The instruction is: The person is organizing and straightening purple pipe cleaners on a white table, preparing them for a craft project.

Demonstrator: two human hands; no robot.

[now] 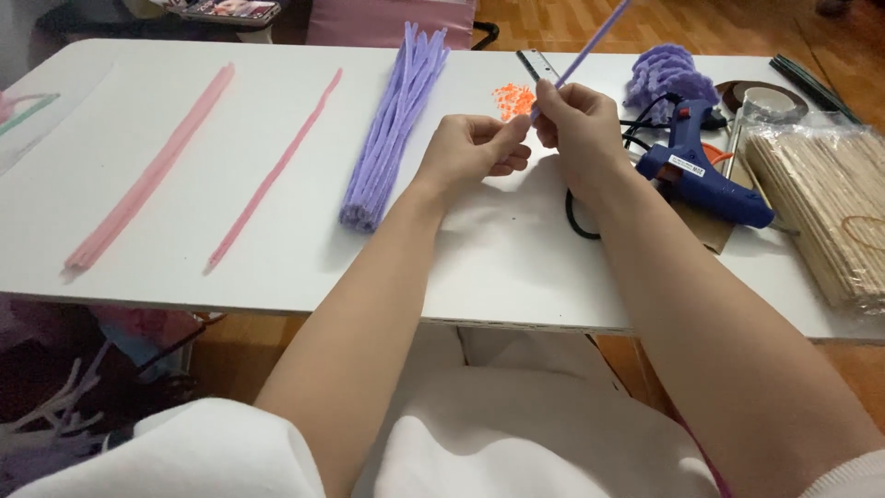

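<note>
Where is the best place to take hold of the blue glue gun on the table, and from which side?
Probably by the handle of the blue glue gun, coming from the near right: the gun lies on its side beyond the right hand, its nozzle end pointing away left, so the thick near end is free.

Light was pretty even and bright from overhead, the white surface nearly blew out in spots. Soft shadows sat under both hands and forearms. Focus was decent mid-frame, got mushy and dim at the lower left corner.

Blue glue gun (beside wooden sticks)
</note>
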